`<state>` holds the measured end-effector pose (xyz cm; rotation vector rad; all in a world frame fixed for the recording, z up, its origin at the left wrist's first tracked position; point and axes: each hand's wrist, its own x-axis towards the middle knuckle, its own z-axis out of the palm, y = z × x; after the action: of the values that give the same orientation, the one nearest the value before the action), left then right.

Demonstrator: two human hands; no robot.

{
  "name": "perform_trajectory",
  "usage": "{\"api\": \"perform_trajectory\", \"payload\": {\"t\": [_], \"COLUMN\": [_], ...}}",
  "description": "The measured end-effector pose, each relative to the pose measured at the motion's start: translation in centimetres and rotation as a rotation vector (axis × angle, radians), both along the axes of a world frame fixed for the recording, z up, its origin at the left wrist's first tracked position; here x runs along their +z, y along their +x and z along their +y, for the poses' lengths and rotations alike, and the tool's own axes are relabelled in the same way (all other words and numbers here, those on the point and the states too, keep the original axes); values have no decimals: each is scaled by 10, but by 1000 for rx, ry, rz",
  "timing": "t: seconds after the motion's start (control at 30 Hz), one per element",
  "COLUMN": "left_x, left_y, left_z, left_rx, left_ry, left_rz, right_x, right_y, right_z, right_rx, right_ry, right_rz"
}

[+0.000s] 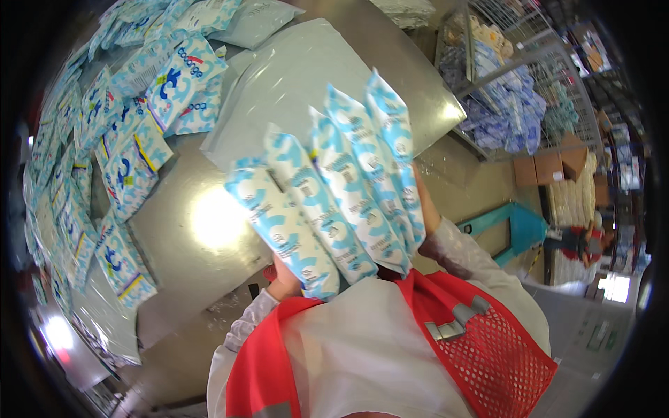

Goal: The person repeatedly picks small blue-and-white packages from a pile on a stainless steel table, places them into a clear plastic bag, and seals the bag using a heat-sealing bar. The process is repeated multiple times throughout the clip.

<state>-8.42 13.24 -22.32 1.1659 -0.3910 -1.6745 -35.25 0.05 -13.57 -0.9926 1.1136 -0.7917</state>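
Observation:
Several blue-and-white soft packets (348, 188) stand side by side in a row, squeezed between my two hands in front of my chest. My left hand (284, 280) presses against the near left end of the row. On the opposite side, my right hand (426, 203) grips the outermost packet; most of its fingers are hidden behind the packets. Beyond them a large pale grey plastic bag (300, 63) lies flat on the metal table (182, 258). To the left spreads a heap of similar packets (125, 167), some with yellow strips.
A wire mesh cage (557, 63) holding bluish wrapped goods stands at the far right. Below it are cardboard boxes (547, 167) and a teal pallet jack (516, 226). Farther right is another person (585, 244) in a red vest. Another grey bag (258, 21) lies at the back.

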Motion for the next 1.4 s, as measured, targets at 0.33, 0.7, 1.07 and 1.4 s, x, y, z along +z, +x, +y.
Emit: {"api": "perform_trajectory", "payload": {"t": [0.33, 0.7, 1.07, 1.4], "left_x": [-106, -47, -30, -16], "left_y": [-115, -87, -92, -71], "left_z": [-1, -49, -101, -157], "left_rx": [669, 568, 257, 322], "left_ry": [43, 56, 40, -73], "left_rz": [507, -198, -1409, -1715], "right_x": [-75, -118, -122, -152], "right_y": [-115, -75, -54, -38], "right_z": [-54, -213, -233, -247], "right_rx": [115, 479, 560, 656], "right_ry": [-37, -1080, -1288, -1289], "right_rz": [-69, 769, 634, 681]}}
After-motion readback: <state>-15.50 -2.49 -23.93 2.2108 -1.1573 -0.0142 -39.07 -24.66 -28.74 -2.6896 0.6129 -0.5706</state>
